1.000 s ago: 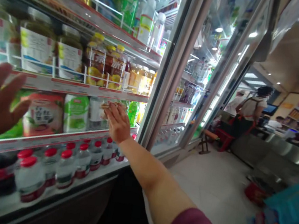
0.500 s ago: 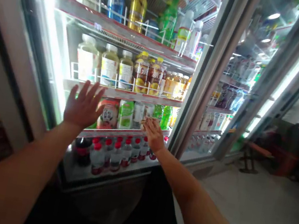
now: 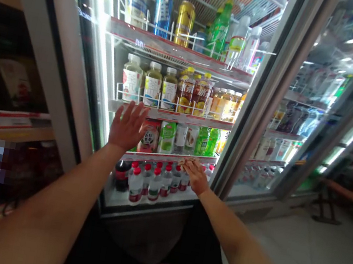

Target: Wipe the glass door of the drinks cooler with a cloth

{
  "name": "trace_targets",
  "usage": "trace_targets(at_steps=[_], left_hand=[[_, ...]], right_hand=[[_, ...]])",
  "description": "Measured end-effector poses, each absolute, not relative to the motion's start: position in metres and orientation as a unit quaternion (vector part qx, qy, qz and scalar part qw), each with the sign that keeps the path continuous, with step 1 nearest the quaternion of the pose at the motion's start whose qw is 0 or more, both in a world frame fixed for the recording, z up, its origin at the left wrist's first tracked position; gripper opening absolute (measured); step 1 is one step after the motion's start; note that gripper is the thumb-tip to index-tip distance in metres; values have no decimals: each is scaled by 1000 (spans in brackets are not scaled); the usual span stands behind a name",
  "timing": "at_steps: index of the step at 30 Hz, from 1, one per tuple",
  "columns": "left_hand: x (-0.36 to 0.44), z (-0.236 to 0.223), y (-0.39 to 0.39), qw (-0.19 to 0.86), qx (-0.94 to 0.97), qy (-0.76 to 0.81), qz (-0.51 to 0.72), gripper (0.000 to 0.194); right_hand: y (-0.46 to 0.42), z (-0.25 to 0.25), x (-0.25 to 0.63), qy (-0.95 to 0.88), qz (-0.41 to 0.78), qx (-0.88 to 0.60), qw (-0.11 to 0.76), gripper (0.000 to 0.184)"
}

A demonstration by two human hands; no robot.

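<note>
A: In the head view, how does the left hand [image 3: 127, 127] look?
B: Wide, with fingers spread and pointing up, raised before the fridge [image 3: 255, 114]. I cannot tell whether it touches the glass.
A: And the right hand [image 3: 198, 178]?
B: It holds a crumpled, pale cloth [image 3: 185, 163] under its outstretched fingers.
A: Where exactly is the cloth?
B: In front of the shelf edge [image 3: 158, 157], just above the red-capped bottles [image 3: 155, 185]. Whether it presses on the glass is hard to see.
A: What is near the hands?
B: A red pack [image 3: 149, 137] shows just beside the left hand, with a green pack [image 3: 167, 137] next to it. Green bottles [image 3: 202, 141] stand above the right hand.
</note>
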State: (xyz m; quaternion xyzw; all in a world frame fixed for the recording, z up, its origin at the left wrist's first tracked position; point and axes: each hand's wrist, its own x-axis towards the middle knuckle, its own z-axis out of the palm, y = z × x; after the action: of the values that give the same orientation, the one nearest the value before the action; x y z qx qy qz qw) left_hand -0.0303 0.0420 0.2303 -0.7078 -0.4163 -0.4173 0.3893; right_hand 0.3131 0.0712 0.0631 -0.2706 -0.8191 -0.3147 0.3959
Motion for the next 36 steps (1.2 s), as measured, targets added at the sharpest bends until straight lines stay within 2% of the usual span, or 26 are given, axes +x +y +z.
trace_targets(at_steps=[16,22,36], left_hand=[[-29,230,40,396,-701,-427,-412,62],[-28,231,39,380,-705,-431,-415,63],[-25,232,36,380,-701,-440,-413,60]], right_hand=[[74,30,312,-825,-296,-282,391,33],[75,20,314,-832,-290,-277,383,37],[68,-3,319,-858,-258,-261,360,33]])
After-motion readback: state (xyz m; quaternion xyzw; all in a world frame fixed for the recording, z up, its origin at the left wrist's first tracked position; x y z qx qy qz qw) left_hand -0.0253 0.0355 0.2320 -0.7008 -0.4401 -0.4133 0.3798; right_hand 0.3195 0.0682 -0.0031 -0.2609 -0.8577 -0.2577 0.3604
